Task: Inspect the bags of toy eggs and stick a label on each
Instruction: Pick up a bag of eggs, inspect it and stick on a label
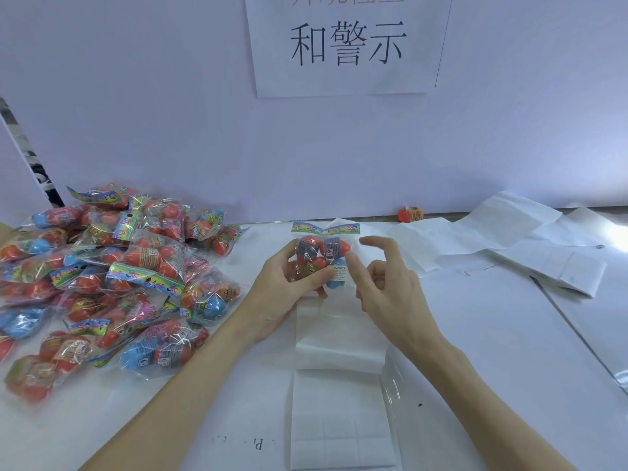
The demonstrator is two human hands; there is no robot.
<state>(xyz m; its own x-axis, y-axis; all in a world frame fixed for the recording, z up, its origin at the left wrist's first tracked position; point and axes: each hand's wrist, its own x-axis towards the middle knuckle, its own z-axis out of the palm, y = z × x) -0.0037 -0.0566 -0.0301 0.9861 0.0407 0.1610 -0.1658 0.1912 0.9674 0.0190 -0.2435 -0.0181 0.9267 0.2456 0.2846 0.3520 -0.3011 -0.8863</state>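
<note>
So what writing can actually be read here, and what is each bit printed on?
"和警示": paper sign on the wall; the line above it is cut off.
"WARNING": white label on the bag held in the left hand; smaller text below is unreadable.
Bag header cards in the pile: colourful lettering, too blurred.
Faint print on the table: illegible.

White table (475,334). Left side: loose pile of bagged toy eggs (102,273), red and blue eggs in clear bags, overlapping. Centre, near edge: strip of label backing sheet (339,413), partly curled up at its far end. Far right: spent backing sheets (509,239), crumpled and overlapping. Far edge, by the wall: one single red egg (410,214).
</note>
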